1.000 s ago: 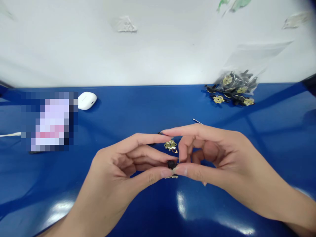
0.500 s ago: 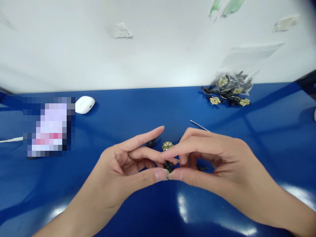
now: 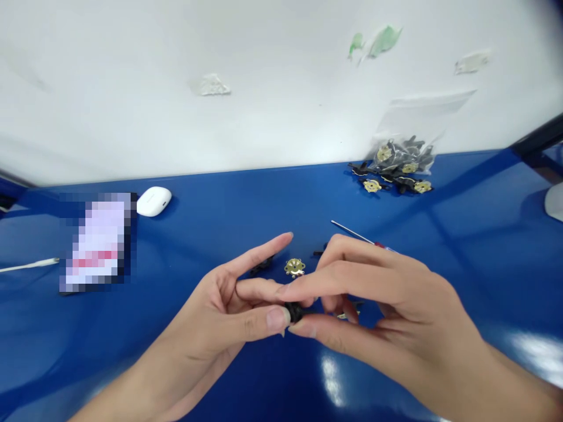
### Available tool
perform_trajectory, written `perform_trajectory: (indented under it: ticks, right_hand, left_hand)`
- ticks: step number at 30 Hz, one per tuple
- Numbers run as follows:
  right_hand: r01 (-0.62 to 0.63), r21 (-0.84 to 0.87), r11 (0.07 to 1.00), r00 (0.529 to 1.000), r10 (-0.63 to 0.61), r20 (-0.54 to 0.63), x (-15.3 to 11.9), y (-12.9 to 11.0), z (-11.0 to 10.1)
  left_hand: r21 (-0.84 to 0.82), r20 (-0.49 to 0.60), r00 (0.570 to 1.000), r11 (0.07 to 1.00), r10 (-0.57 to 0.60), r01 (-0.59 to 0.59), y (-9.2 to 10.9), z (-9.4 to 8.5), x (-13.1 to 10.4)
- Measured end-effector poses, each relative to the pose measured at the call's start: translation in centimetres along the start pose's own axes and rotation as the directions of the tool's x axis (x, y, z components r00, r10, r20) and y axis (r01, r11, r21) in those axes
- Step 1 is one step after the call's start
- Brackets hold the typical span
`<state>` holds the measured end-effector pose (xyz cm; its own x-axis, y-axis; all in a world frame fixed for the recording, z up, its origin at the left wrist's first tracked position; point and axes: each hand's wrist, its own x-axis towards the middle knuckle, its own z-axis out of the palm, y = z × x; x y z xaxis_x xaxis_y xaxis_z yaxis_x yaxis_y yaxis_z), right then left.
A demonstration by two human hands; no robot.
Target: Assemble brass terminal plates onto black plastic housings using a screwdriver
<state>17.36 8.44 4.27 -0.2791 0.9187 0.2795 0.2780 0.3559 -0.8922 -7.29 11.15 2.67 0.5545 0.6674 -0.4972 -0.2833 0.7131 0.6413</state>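
Between the fingertips of both hands is a small black part [image 3: 294, 312], mostly covered by the fingers. My left hand [image 3: 240, 310] pinches it between thumb and a finger, with the index finger stretched out away from it. From the other side, my right hand [image 3: 373, 299] grips it with thumb and index finger. Just beyond the fingers lies a brass-coloured disc with lobes round its edge [image 3: 294, 267]. A black piece [image 3: 263, 266] sits left of that disc. Another piece, partly hidden, lies under my right hand.
A thin screwdriver [image 3: 354, 231] lies behind my right hand. At the back right, black-and-brass parts [image 3: 398, 180] lie beside a clear bag [image 3: 409, 149] of similar parts. On the left are a blurred-out phone [image 3: 99, 243], a white case [image 3: 153, 201] and a white cable [image 3: 33, 265].
The black part has turned in my fingers and moved slightly down and left. My right thumb has shifted lower on it. The whole view has shifted a little.
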Motion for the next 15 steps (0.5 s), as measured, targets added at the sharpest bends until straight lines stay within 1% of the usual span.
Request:
perform_trajectory:
  ticks: [4,10,15]
  right_hand:
    - [0.017,-0.014,1.0,1.0,-0.017,-0.007,-0.28,-0.23,0.12]
    - [0.018,0.0,1.0,0.999,-0.018,-0.045,-0.71,-0.29,0.02]
    - [0.017,-0.009,1.0,1.0,-0.017,-0.019,-0.6,-0.38,-0.16]
  left_hand:
    - [0.021,-0.007,1.0,1.0,0.01,-0.01,-0.08,-0.16,-0.14]
    - [0.067,-0.038,0.996,0.995,0.076,-0.073,-0.04,0.26,0.14]
    - [0.054,-0.011,0.996,0.995,0.09,-0.089,0.0,0.45,0.54]
